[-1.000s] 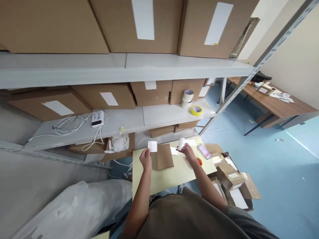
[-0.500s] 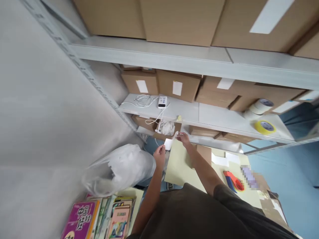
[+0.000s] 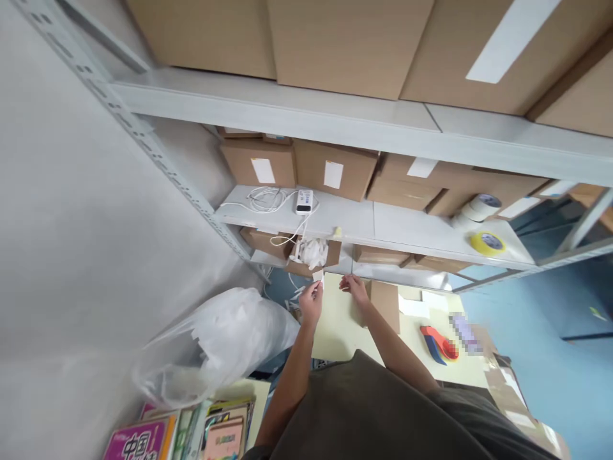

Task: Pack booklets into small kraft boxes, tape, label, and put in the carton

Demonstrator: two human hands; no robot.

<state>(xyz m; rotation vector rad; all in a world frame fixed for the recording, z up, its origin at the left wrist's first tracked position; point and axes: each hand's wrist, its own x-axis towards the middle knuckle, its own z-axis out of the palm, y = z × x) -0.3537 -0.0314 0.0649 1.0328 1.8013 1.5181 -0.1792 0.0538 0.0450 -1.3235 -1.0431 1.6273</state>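
Between the fingertips of my left hand (image 3: 311, 303) is a small white card (image 3: 318, 276), held near the table's left edge. My right hand (image 3: 354, 290) hovers just right of it over the pale yellow table (image 3: 335, 326), fingers loosely bent and apart, with nothing visible in them. Beyond both hands, an open cardboard box (image 3: 333, 253) on the low shelf holds crumpled white strips (image 3: 312, 251). A flat brown carton (image 3: 385, 305) lies by my right forearm, partly covered by it. White paper pieces (image 3: 414, 308) lie further right.
A tape dispenser (image 3: 438, 344) and a blurred-out purple item (image 3: 464, 332) lie on the table's right. Tape rolls (image 3: 487, 243) and a white power strip (image 3: 304, 201) sit on the shelf. A bulging plastic bag (image 3: 239, 329) and books (image 3: 225, 439) are at left.
The white strip in my right hand is gone from it, and that hand is lower. My left hand has moved slightly down with the card, which is now turned more edge-on.
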